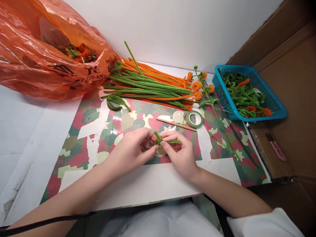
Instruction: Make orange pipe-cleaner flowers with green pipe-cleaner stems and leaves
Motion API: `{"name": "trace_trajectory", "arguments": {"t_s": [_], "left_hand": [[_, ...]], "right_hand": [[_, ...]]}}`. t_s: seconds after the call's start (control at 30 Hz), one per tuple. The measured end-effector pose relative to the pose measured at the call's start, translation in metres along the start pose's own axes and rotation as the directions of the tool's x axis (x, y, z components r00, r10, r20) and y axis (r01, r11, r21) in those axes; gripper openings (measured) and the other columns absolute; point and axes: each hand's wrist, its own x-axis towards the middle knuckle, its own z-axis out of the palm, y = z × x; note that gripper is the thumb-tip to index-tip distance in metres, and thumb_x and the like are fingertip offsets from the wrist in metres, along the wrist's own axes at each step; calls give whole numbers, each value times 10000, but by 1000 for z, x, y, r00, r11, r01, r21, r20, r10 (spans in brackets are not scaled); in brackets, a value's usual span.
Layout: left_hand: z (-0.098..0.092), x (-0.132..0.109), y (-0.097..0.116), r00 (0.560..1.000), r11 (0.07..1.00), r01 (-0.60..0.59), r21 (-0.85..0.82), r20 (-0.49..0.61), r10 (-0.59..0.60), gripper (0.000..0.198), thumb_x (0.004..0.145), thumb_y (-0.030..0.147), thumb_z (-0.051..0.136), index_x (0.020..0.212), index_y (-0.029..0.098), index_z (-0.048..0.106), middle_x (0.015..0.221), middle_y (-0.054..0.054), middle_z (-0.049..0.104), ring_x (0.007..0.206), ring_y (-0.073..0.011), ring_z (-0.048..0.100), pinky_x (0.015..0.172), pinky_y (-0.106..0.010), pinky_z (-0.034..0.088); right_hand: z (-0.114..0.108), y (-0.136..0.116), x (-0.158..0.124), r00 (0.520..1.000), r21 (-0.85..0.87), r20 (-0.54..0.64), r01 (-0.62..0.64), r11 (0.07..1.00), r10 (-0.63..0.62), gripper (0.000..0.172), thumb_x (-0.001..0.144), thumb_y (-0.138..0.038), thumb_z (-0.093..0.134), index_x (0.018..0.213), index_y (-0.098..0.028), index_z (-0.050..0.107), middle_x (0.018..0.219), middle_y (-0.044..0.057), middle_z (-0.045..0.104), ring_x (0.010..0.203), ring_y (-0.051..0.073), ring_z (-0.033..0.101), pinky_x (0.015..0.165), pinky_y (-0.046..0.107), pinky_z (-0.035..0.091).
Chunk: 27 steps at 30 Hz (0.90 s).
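Between my two hands is a small green pipe-cleaner piece (160,139) with a trace of orange beneath it. My left hand (134,144) pinches it from the left with thumb and fingertips. From the right, my right hand (179,151) grips the same piece, and a green end sticks out over its fingers. Just beyond my hands lie a thin wooden stick (176,124) and a roll of green tape (195,119). Loose curled green pipe cleaners (118,102) rest farther left.
Behind lies a bundle of green and orange pipe cleaners (150,84). Finished orange flowers on a green stem (197,86) are right of it. An orange plastic bag (24,65) stands left, a blue basket (278,110) of green and orange pieces right, beside cardboard (291,79).
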Motion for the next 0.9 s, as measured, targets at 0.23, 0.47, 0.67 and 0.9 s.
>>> {"name": "trace_trajectory", "arguments": {"t_s": [0.23, 0.47, 0.67, 0.9], "left_hand": [[4, -2, -4, 994, 996, 71, 46, 80, -74, 113, 823, 255, 516, 731, 190, 527, 681, -14, 608, 567, -136, 555, 460, -215, 405], [-1, 1, 1, 990, 994, 74, -84, 128, -63, 169, 815, 255, 520, 681, 172, 580, 625, 4, 571, 495, -105, 496, 424, -206, 376], [-5, 2, 4, 974, 926, 182, -331, 190, -123, 193, 830, 282, 545, 682, 168, 594, 590, 27, 542, 403, -66, 425, 378, -197, 371], [-4, 6, 0, 966, 888, 220, -404, 215, -142, 193, 783, 193, 517, 592, 187, 492, 642, 23, 482, 470, -81, 473, 374, -178, 380]], "right_hand": [[-1, 0, -2, 987, -200, 14, 157, 967, -157, 85, 840, -145, 637, 818, -225, 653, 972, 68, 711, 961, 198, 690, 777, 345, 606], [-2, -4, -2, 968, -270, 28, 247, 931, -249, 114, 839, -125, 633, 813, -236, 647, 969, 59, 728, 907, 195, 706, 751, 344, 594], [-3, -6, -1, 966, -253, 11, 251, 934, -257, 114, 834, -121, 646, 801, -229, 659, 946, 64, 736, 916, 198, 709, 784, 349, 587], [-2, -6, -1, 951, -230, 62, 308, 923, -302, 109, 820, -139, 673, 772, -237, 681, 922, 59, 762, 840, 203, 724, 727, 355, 592]]}}
